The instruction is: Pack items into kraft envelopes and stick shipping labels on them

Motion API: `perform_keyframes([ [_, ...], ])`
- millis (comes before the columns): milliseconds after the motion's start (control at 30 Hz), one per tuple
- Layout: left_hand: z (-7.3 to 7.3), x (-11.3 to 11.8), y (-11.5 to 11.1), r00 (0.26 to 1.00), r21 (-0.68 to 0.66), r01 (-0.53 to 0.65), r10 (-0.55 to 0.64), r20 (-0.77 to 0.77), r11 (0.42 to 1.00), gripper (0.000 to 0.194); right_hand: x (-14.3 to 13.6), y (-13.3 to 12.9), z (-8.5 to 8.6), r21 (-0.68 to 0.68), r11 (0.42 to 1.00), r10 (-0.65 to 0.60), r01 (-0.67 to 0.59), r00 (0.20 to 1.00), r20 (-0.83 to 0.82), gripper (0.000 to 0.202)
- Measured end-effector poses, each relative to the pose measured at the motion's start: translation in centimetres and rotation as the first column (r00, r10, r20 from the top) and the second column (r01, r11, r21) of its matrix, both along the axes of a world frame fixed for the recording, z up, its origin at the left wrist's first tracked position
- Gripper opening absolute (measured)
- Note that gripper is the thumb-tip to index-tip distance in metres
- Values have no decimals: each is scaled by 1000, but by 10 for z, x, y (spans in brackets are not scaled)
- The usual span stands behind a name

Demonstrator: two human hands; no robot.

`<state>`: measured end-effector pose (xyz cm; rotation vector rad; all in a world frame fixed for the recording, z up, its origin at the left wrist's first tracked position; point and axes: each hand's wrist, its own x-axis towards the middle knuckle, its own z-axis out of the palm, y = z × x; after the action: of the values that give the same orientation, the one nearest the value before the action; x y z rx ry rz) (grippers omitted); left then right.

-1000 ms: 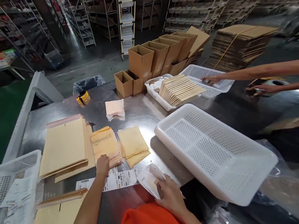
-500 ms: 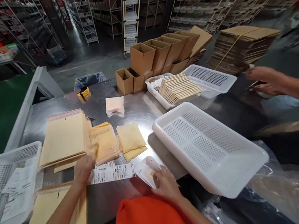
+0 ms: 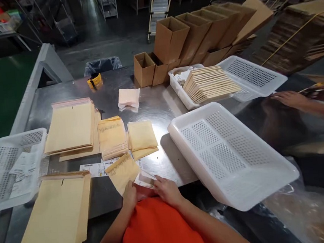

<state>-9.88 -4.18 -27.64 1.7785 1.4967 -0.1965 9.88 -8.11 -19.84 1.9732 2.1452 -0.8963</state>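
At the table's near edge my left hand [image 3: 129,195] is closed on the lower edge of a small yellow padded envelope [image 3: 122,170], which is tilted and has writing near its top. My right hand [image 3: 167,189] grips a small white packet [image 3: 145,179] right beside the envelope's opening side; whether the two touch is unclear. Behind the envelope a strip of printed labels [image 3: 93,169] lies partly covered. Just beyond lie a stack of small padded envelopes [image 3: 112,137] and a second, smaller stack [image 3: 143,135]. Larger padded envelopes [image 3: 69,126] are piled to the left, with another pile [image 3: 55,216] nearer me.
A white basket [image 3: 231,160] stands at right, its near end past the table edge. Another basket [image 3: 37,137] with papers sits far left. Cardboard boxes [image 3: 171,40], a tray of flat cartons [image 3: 210,82], a wrapped packet [image 3: 129,98] and yellow tape [image 3: 94,81] stand behind. A co-worker's hands [image 3: 291,99] are at right.
My left hand has brought a small padded envelope from the left to in front of me. My right hand, with the white packet, is now close to it. The view has tipped downward.
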Motion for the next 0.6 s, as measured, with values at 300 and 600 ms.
perform_keyframes([
  [300, -6, -12, 34, 987, -38, -102, 106, 122, 994, 16, -8, 4, -23, -13, 995, 100, -101, 995, -30, 22],
  [600, 59, 12, 31, 998, 118, 44, -49, 39, 992, 13, -25, 21, -22, 91, 981, 180, -173, 981, -74, 17],
])
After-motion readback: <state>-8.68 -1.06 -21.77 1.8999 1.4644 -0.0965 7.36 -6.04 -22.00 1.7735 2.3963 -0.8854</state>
